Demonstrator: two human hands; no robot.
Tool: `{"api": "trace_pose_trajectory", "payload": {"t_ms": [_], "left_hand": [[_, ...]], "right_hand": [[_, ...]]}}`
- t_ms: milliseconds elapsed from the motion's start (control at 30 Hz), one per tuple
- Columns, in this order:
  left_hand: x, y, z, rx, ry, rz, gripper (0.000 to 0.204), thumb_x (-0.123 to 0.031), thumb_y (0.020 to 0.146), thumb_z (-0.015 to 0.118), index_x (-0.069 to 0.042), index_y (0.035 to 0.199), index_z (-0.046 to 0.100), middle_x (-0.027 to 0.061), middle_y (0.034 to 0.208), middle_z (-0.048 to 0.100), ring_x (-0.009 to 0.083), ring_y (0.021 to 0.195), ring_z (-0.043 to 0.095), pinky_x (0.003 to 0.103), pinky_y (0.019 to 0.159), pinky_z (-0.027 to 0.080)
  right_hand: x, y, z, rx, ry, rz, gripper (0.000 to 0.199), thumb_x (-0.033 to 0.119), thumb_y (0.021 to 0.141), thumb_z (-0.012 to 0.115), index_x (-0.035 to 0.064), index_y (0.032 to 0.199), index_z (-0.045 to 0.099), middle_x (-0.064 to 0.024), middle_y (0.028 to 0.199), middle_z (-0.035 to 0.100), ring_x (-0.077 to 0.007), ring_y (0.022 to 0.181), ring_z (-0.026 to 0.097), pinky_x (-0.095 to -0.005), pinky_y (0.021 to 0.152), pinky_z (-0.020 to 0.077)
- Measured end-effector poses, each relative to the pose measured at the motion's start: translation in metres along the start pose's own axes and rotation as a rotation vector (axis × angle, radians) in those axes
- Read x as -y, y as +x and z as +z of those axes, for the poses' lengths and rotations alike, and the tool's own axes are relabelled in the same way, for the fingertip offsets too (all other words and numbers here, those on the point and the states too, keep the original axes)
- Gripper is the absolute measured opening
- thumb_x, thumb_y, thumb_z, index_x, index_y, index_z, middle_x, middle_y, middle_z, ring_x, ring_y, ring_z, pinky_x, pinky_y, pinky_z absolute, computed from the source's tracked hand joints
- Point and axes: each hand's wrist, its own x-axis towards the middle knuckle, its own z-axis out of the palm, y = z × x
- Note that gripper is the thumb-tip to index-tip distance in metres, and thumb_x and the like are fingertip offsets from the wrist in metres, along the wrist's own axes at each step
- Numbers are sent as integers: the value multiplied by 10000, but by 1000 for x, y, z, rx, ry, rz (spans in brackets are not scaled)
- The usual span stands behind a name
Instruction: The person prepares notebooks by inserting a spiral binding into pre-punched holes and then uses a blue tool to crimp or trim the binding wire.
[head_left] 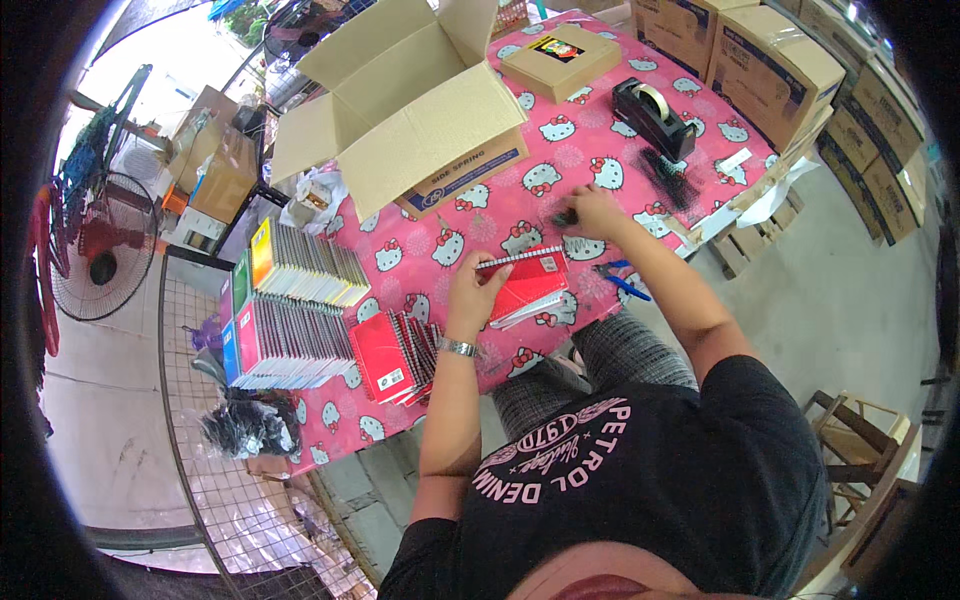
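Observation:
My left hand (474,298) is closed on a red spiral notebook (528,272), its thumb over the cover and the dark coil along the upper edge. Under it lie more red notebooks with white pages showing (526,313). Past its coil, my right hand (594,212) is low over the table with fingers curled around something small and dark, too hidden to name. Just right of the notebooks lie blue-handled pliers (628,284). A loose pile of black wire coils (668,180) sits beyond my right hand. Fanned red notebooks (392,358) rest left of my left wrist.
Tall notebook stacks (300,300) stand at the table's left, near a black plastic bundle (250,425). An open carton (430,150) fills the back. A flat brown box (562,62) and a black tape dispenser (655,118) are at far right, with stacked cartons (770,70) beyond.

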Motion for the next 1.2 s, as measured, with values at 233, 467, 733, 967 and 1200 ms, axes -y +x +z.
{"api": "trace_pose_trajectory", "payload": {"t_ms": [233, 467, 733, 967, 1200], "left_hand": [[21, -11, 12, -242, -346, 65, 220, -166, 926, 641, -6, 1050, 555, 31, 741, 586, 109, 655, 610, 231, 538, 479], [9, -20, 18, -259, -159, 34, 240, -217, 957, 599, -15, 1081, 565, 45, 747, 601, 120, 590, 638, 245, 521, 491], [24, -25, 19, -219, -379, 41, 125, 5, 924, 564, -11, 1048, 572, 25, 896, 605, 70, 756, 583, 239, 642, 555], [21, -35, 16, -278, -185, 81, 191, 54, 894, 558, -8, 1065, 617, 25, 884, 641, 78, 790, 599, 229, 662, 494], [-11, -69, -14, -570, 58, 163, 148, -70, 921, 619, 12, 1044, 626, 47, 844, 644, 116, 667, 622, 253, 572, 516]], "right_hand": [[-18, -131, 33, -334, -81, -7, 698, 353, 756, 731, 63, 1335, 471, -170, 1293, 516, -369, 1222, 475, -498, 1004, 397], [17, -172, 17, -189, 188, 55, 701, 326, 763, 718, 106, 1368, 440, -182, 1206, 526, -378, 1169, 502, -448, 960, 435], [138, -122, -27, -270, 416, -238, 652, 305, 745, 724, 122, 1326, 492, -172, 1159, 535, -383, 1015, 577, -454, 861, 491], [140, -115, -17, -202, 345, -257, 636, 268, 759, 714, 125, 1338, 490, -160, 1100, 569, -342, 973, 618, -417, 825, 514], [123, -120, -25, 205, 1336, -61, 561, 146, 868, 649, 71, 1376, 423, -145, 1133, 602, -264, 964, 640, -375, 845, 508]]}}
